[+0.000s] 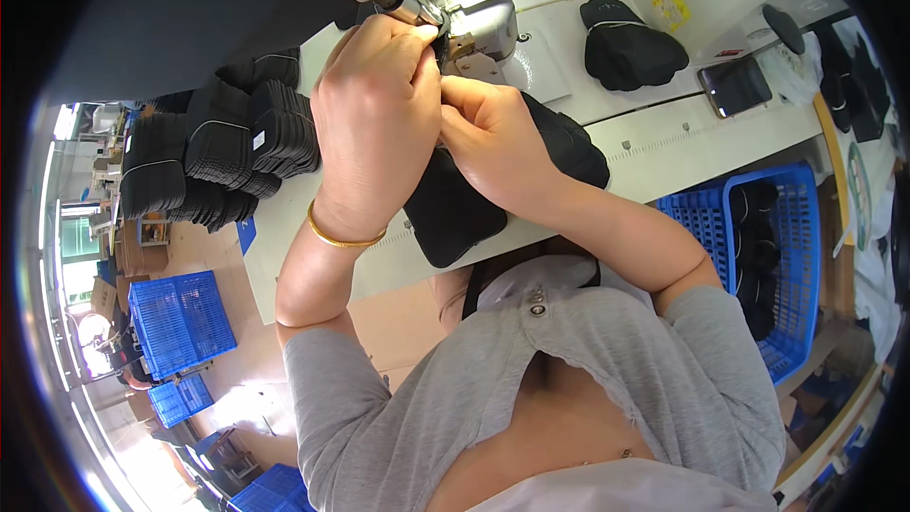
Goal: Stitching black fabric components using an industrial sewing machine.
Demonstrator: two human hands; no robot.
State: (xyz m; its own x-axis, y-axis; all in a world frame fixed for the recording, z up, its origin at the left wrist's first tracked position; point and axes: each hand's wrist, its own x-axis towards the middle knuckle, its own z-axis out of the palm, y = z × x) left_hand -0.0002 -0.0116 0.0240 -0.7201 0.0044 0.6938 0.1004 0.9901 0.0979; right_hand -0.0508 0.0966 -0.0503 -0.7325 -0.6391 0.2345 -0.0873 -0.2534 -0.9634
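Note:
Both my hands are close together at the head of a sewing machine. My left hand, with a gold bangle at the wrist, is closed, thumb and fingers pinched on the edge of a black fabric piece beside the needle area. Just to its right, my right hand is closed in a pinch on the same black fabric, lower down. The fabric hangs below my hands toward the table's near edge. More black fabric lies behind my right wrist. My fingers hide the stitching spot.
Tied stacks of black fabric pieces stand at the left. A black bundle and a phone lie on the white table. A blue basket holding black bundles is at right. Blue crates stand on the floor at left.

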